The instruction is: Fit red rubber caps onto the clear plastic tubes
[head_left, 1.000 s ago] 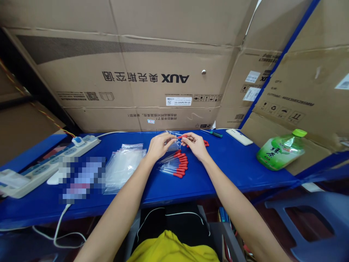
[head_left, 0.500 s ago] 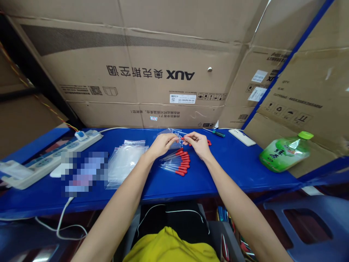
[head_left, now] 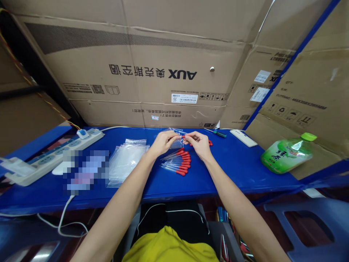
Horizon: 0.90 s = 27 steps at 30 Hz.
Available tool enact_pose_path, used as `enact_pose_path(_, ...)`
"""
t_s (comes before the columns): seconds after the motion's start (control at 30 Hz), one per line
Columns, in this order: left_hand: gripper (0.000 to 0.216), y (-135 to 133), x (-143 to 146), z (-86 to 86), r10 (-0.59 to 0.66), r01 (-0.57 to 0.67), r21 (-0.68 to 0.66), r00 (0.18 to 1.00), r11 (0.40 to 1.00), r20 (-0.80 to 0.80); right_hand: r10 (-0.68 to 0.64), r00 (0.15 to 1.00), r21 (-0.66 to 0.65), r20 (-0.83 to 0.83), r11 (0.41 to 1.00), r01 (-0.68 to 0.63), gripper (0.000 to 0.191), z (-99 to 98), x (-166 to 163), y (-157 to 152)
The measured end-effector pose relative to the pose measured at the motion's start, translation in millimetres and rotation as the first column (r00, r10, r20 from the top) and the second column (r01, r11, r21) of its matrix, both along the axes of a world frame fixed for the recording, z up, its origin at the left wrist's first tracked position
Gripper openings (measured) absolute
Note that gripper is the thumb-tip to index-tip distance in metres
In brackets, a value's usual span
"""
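Bulb [head_left: 183, 137], small and red, sat between the fingertips of two hands over the blue table [head_left: 229, 167]. The right hand [head_left: 198, 142] pinched its right end between thumb and forefinger, with hardly any gap; the left hand [head_left: 165, 142] had thumb and forefinger drawn close together at the other end, and whether they gripped anything could not be told. Clear tubes [head_left: 176, 145] lay between and behind the hands, partly covered, and more red bulbs [head_left: 210, 143] showed beside the right hand. Nearer the person, droppers [head_left: 183, 166] lay fanned out, their red ends to the right. Clear bags [head_left: 128, 160] were piled to their left. A screwdriver [head_left: 220, 134] lay at the back, right of the hands, with a white case [head_left: 243, 138] and a green bottle [head_left: 289, 154] farther right.
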<state>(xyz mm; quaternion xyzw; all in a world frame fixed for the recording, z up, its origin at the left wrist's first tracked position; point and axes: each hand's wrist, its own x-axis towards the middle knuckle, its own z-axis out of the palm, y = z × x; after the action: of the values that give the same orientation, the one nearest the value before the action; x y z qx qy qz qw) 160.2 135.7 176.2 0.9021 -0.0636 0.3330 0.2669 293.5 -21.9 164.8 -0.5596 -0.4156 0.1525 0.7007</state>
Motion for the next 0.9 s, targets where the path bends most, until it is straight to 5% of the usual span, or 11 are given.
enact_pose_path(0.73,0.043,-0.9,1.4,-0.6,-0.08,0.08,-0.014,0.997,0.997,-0.01,0.014,1.0,0.007,0.013,1.0,-0.014,0.039,-3.6,-0.8,1.2)
enact_pose_path(0.9,0.039,-0.2,3.0,-3.3,-0.016,0.016,-0.007,0.999,1.0,0.051,0.033,0.999,-0.002,0.0,0.999,-0.033,0.041,-1.0,2.0,0.5)
